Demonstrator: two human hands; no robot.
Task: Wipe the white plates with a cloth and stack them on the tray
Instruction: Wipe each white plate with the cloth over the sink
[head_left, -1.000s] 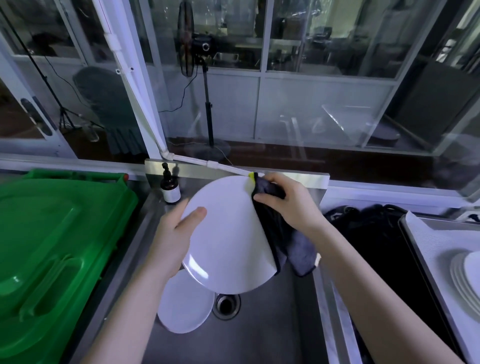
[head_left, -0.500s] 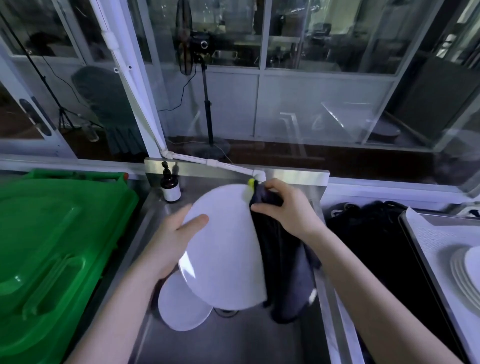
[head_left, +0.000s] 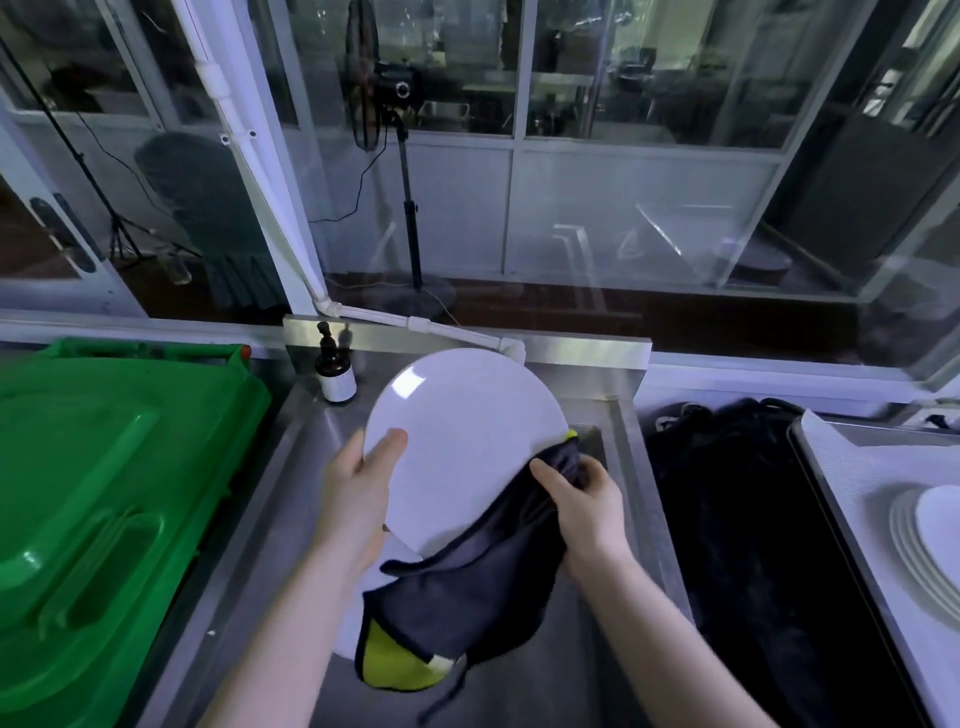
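We see the left hand (head_left: 358, 488) gripping a white plate (head_left: 467, 441) by its left rim, thumb laid on the face turned toward us and the fingers hidden behind. The plate is held tilted up above the steel sink (head_left: 597, 665), its upper edge near the back wall. The right hand (head_left: 587, 509) is curled round a dark cloth (head_left: 467, 587), bunching it against the plate's lower right rim. The rest of the cloth hangs down and to the left under the plate, showing a yellow-green patch at its lowest corner. Beneath it we can make out part of another white plate (head_left: 345, 631) lying in the sink, though most of it is covered by the cloth and the forearm, so we cannot tell how it sits. At the far right a stack of white plates (head_left: 924, 540) rests on the tray (head_left: 810, 467), well apart from the hands. A black bag (head_left: 753, 519) lies between sink and tray, a green bin (head_left: 104, 493) stands to the left, and a small dark bottle (head_left: 335, 374) sits at the sink's back left corner.
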